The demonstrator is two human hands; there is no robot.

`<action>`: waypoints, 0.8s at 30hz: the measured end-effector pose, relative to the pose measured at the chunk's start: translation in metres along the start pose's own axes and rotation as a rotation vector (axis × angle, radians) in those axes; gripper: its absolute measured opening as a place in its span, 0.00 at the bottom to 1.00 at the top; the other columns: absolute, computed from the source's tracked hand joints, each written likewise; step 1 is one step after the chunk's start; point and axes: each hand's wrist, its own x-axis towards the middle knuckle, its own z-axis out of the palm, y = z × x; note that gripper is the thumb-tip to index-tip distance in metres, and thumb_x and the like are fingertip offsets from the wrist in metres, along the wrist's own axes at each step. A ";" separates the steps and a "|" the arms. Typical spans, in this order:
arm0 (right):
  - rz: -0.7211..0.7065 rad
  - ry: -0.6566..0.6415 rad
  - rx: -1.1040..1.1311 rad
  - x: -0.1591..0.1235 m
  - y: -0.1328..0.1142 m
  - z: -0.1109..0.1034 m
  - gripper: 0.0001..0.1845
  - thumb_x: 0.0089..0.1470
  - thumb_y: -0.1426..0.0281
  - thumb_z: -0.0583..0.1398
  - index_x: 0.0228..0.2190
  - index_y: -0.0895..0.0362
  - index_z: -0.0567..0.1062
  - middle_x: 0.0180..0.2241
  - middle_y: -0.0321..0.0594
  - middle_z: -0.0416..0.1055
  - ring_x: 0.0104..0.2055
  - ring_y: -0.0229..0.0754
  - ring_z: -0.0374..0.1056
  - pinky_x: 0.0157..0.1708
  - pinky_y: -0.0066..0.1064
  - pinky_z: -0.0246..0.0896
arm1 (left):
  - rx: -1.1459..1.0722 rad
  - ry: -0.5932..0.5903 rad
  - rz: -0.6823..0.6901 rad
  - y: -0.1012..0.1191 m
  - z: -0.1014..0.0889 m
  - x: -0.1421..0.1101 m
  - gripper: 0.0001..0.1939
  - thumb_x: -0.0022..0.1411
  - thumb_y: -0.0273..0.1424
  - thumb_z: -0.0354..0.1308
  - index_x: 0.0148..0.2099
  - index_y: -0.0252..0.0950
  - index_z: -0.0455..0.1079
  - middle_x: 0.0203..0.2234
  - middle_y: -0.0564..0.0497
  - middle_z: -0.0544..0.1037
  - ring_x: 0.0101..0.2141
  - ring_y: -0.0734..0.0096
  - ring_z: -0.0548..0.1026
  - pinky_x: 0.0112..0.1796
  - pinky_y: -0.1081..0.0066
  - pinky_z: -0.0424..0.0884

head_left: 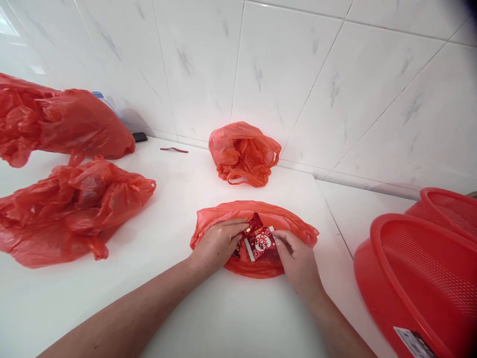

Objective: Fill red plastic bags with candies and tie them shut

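An open red plastic bag (290, 224) lies flat on the white counter in front of me. My left hand (216, 244) rests on its left side, fingers pinching a small red packet (254, 223) at the bag's mouth. My right hand (298, 258) is on the right side and holds a red-and-white packet (262, 242) by its edge. The two packets overlap between my hands. Whatever else is inside the bag is hidden.
A knotted red bag (242, 153) sits by the tiled wall behind. Two big crumpled red bags (74, 209) (55, 122) lie at the left. Two red plastic colander basins (413, 278) (450, 204) stand at the right. A thin red tie (174, 149) and a dark object (139, 136) lie near the wall.
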 end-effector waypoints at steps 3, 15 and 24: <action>0.010 -0.005 0.005 0.000 0.000 0.000 0.12 0.56 0.66 0.53 0.40 0.52 0.73 0.41 0.38 0.74 0.43 0.43 0.69 0.43 0.36 0.66 | -0.036 0.003 -0.043 0.003 0.000 0.000 0.20 0.60 0.23 0.48 0.49 0.45 0.73 0.49 0.56 0.75 0.49 0.68 0.73 0.50 0.69 0.68; 0.020 -0.021 0.020 0.000 -0.001 -0.001 0.12 0.57 0.66 0.53 0.40 0.52 0.73 0.41 0.39 0.74 0.42 0.43 0.70 0.42 0.36 0.66 | -0.217 0.079 -0.158 0.008 -0.002 -0.001 0.17 0.57 0.24 0.53 0.46 0.45 0.74 0.46 0.57 0.76 0.46 0.68 0.74 0.47 0.71 0.70; 0.039 -0.035 0.019 0.001 0.002 0.001 0.12 0.57 0.66 0.53 0.41 0.50 0.72 0.43 0.35 0.74 0.44 0.42 0.70 0.43 0.34 0.66 | -0.291 0.101 -0.156 0.012 -0.004 0.000 0.15 0.58 0.23 0.53 0.43 0.43 0.75 0.43 0.57 0.78 0.43 0.72 0.75 0.45 0.75 0.71</action>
